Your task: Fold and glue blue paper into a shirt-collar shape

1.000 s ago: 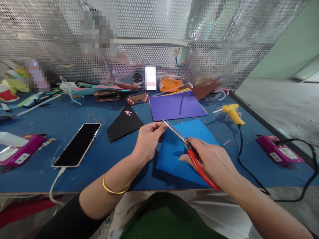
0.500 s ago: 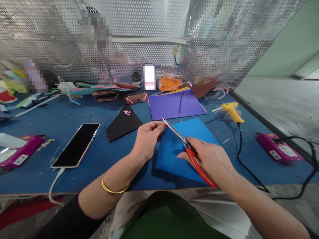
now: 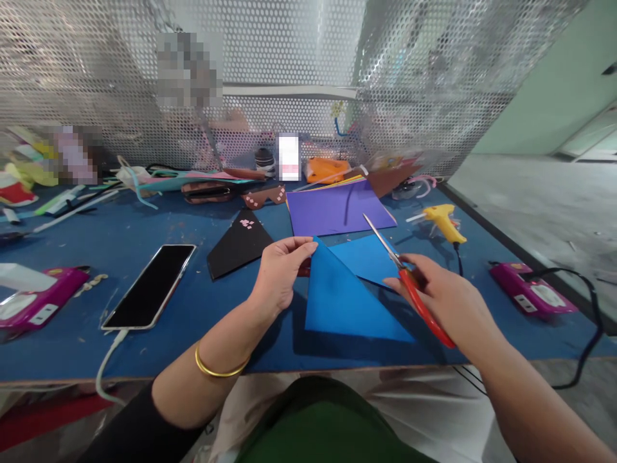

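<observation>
My left hand (image 3: pixel 284 270) pinches the top corner of a blue triangular sheet (image 3: pixel 347 302), which is held a little above the table. Behind it lies a second blue piece (image 3: pixel 364 254), cut apart from the first along a slanting edge. In my right hand (image 3: pixel 443 289) is a pair of scissors (image 3: pixel 409 286) with red handles, its blades pointing up and left, clear of the sheet. A purple sheet (image 3: pixel 332 206) lies beyond, on top of other coloured sheets. To the left of it is a black cut piece (image 3: pixel 238 247) with small pink bits on it.
A phone (image 3: pixel 149 286) on a white cable lies at the left. Purple power strips (image 3: pixel 530 289) sit at both sides. A yellow glue gun (image 3: pixel 443 222) rests at the right. Brown pixel-shaped glasses (image 3: pixel 264 196) lie near the perforated metal screen (image 3: pixel 289 64) at the back.
The blue sheet has come apart into two pieces along the cut. My right hand has moved right with the scissors, away from my left hand, which still holds one piece.
</observation>
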`<state>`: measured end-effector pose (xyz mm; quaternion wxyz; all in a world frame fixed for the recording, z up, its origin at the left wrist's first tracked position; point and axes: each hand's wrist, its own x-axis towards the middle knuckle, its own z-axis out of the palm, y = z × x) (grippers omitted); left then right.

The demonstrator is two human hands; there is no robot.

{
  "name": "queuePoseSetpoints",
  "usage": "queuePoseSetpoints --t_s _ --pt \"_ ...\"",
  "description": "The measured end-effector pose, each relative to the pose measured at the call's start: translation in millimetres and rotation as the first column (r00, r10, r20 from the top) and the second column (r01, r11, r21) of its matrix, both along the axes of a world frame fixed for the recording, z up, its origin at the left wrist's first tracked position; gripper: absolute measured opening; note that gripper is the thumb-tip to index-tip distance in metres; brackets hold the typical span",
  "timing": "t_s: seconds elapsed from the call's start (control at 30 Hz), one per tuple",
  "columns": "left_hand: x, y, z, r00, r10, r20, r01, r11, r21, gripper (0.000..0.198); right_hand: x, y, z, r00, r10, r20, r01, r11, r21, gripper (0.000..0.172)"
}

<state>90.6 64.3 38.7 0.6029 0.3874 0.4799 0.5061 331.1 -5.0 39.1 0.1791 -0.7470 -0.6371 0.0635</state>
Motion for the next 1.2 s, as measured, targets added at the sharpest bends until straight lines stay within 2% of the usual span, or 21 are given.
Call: queuePoseSetpoints --t_s 0.17,0.27,0.37,0.43,0.57,0.67,0.73,0.9,1.07,1.2 --pt "-2.6 1.1 4.5 1.000 0.025 -0.008 -0.025 1.000 0.008 0.028 27.6 -13.9 -21.8 0.994 -0.113 -0.013 0.113 0.993 -0.023 0.051" --pt "-2.3 2.2 3.7 0.999 0.033 -0.014 -0.033 0.999 0.013 0.030 31.0 -25.3 -32.1 0.963 -0.136 -0.234 0.140 0.990 0.002 0.049" --pt "1.0 1.8 1.2 1.000 0.022 -0.015 -0.022 1.000 0.016 0.031 20.5 -32.3 -27.2 0.825 -0.034 -0.565 0.068 0.997 0.039 0.052" --pt "4.7 -0.2 -0.1 1.000 -0.005 -0.011 0.005 1.000 0.013 0.032 9.0 -32.7 -16.9 0.714 0.026 -0.700 0.015 0.998 0.053 0.054" --pt "12.6 -7.2 -0.7 0.997 -0.078 -0.003 0.078 0.997 0.016 0.036 -13.3 -25.4 -0.1 0.542 0.076 -0.837 -0.135 0.991 0.003 0.055" --pt "16.6 -11.7 -0.7 0.994 -0.109 -0.003 0.109 0.993 0.043 0.039 -25.7 -19.0 -2.5 0.414 0.081 -0.907 -0.234 0.972 -0.020 0.056" --pt "18.0 -13.2 -1.0 0.994 -0.113 -0.004 0.113 0.992 0.063 0.039 -32.1 -16.6 -8.4 0.358 0.091 -0.929 -0.243 0.970 0.002 0.053" --pt "18.5 -16.8 -0.1 0.986 -0.166 -0.016 0.166 0.986 0.027 0.039 -39.3 -17.1 -16.7 0.338 0.120 -0.933 -0.201 0.978 0.053 0.045" --pt "23.1 -28.5 2.0 0.954 -0.295 -0.058 0.290 0.953 -0.092 0.038 -39.6 -20.4 -13.8 0.359 0.149 -0.922 -0.216 0.974 0.073 0.043" --pt "30.7 -35.9 -0.2 0.952 -0.304 -0.037 0.297 0.946 -0.131 0.038 -41.5 -22.9 -10.7 0.349 0.156 -0.924 -0.220 0.972 0.081 0.042"
